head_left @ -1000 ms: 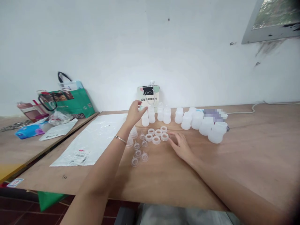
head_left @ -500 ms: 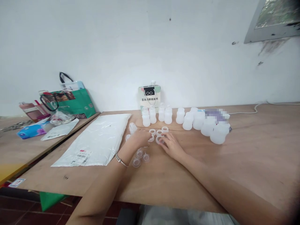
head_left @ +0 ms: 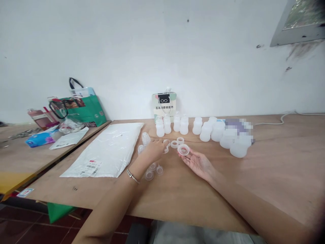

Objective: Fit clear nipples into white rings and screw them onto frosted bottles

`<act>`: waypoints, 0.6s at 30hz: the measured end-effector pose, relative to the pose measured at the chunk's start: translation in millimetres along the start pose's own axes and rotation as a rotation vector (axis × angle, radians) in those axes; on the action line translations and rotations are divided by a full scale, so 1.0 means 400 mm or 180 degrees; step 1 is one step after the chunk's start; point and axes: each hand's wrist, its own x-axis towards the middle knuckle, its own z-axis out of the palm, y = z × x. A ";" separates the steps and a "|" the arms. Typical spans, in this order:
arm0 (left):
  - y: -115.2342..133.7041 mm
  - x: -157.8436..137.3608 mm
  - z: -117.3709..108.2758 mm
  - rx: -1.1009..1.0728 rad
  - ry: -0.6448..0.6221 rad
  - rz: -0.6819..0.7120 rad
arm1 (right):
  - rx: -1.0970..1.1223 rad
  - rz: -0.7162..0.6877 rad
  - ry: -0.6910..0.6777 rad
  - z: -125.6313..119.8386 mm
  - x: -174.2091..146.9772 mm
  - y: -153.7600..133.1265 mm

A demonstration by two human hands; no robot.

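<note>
My right hand (head_left: pixel 198 162) is turned palm up above the wooden table (head_left: pixel 266 176) and holds a white plastic ring (head_left: pixel 183 149) at its fingertips. My left hand (head_left: pixel 154 149), with a bracelet on the wrist, rests over the small clear nipples (head_left: pixel 152 170) and the loose rings (head_left: pixel 177 142); its fingers are curled, and I cannot tell whether they grip anything. Behind them stands a row of small white bottles (head_left: pixel 172 124), with larger white bottles (head_left: pixel 228 137) to the right.
A white plastic mailer bag (head_left: pixel 106 150) lies left of my hands. A small carton with a glasses logo (head_left: pixel 164 105) leans on the wall. On a second table at the left sit a green shopping bag (head_left: pixel 81 108), a tissue pack (head_left: pixel 39 139) and papers. A cable (head_left: pixel 286 117) runs at the right.
My left hand came down from the small bottles to the nipples and rings. My right hand lifted off the table, turned palm up and now holds a ring.
</note>
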 end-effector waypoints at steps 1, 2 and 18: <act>0.004 -0.001 -0.015 -0.0190 0.0242 0.0122 | 0.0006 0.0004 -0.0033 0.002 0.001 0.001; 0.010 -0.003 -0.029 -0.0416 0.0457 0.0242 | 0.0028 0.0018 -0.0063 0.004 0.001 0.003; 0.087 -0.015 0.040 -0.2367 0.2185 0.0592 | 0.0291 0.0135 -0.0395 0.013 -0.001 0.009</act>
